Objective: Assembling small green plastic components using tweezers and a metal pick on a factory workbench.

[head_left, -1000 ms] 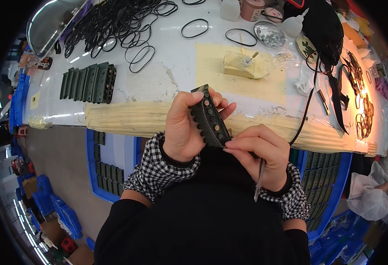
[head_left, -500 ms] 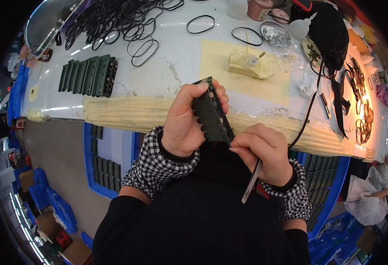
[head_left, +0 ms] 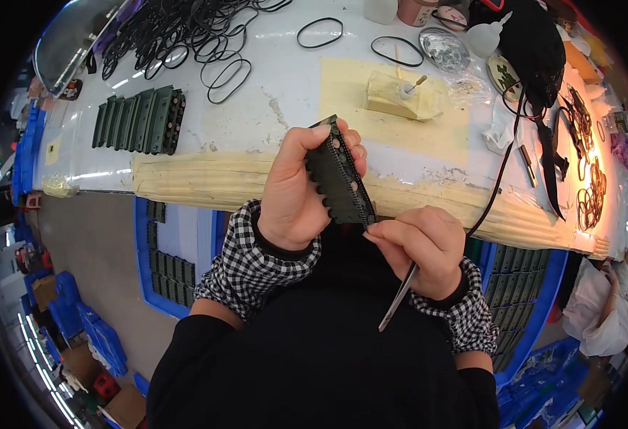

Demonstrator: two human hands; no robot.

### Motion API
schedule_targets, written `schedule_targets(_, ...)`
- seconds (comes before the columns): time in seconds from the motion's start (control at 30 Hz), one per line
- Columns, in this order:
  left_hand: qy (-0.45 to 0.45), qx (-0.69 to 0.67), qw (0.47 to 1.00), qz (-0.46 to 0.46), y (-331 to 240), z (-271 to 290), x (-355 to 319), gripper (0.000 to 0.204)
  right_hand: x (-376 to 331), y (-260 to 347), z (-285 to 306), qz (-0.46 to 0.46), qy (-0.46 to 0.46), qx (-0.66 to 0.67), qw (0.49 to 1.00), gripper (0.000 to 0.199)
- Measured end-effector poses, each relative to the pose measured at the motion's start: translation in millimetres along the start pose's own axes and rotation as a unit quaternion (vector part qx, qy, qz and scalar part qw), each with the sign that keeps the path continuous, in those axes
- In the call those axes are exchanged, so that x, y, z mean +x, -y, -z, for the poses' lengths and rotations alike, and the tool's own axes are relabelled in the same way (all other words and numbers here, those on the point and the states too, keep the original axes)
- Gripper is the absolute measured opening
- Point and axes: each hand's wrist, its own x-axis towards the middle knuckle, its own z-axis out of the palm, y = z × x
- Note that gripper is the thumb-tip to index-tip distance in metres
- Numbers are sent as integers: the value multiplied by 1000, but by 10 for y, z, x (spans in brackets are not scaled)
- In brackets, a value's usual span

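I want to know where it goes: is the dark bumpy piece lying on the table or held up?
Held up. The left hand grips the dark ridged piece above the table edge; the right hand touches its lower end.

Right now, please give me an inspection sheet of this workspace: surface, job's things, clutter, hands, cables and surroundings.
Surface: white worktable, yellowish mat and worn padded front edge.
Job's things: dark ridged part with small metal studs, held upright; thin metal tool.
Clutter: black rubber rings, row of dark green parts, yellow block, squeeze bottle.
Hands: left hand grips the part; right hand pinches its lower end and holds the tool.
Cables: black cable over the table edge.
Surroundings: blue bins of similar parts below.
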Motion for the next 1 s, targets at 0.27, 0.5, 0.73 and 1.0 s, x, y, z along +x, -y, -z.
schedule_targets(0.27, 17, -71, 996, 44, 46, 1, 14, 17, -88, 53, -65, -138, -61, 157, 976, 26)
schedule_targets(0.5, 8, -76, 996, 48, 61, 9, 13, 18, -41, 30, -97, -23, -99, 16, 995, 29)
schedule_targets(0.73, 1, -38, 999, 24, 29, -6, 4, 18, -51, 10, -57, -6, -78, -21, 997, 32)
schedule_targets(1.0, -18, 90, 994, -51, 95, -114, -42, 21, -22, -12, -154, -51, -106, -13, 993, 31)
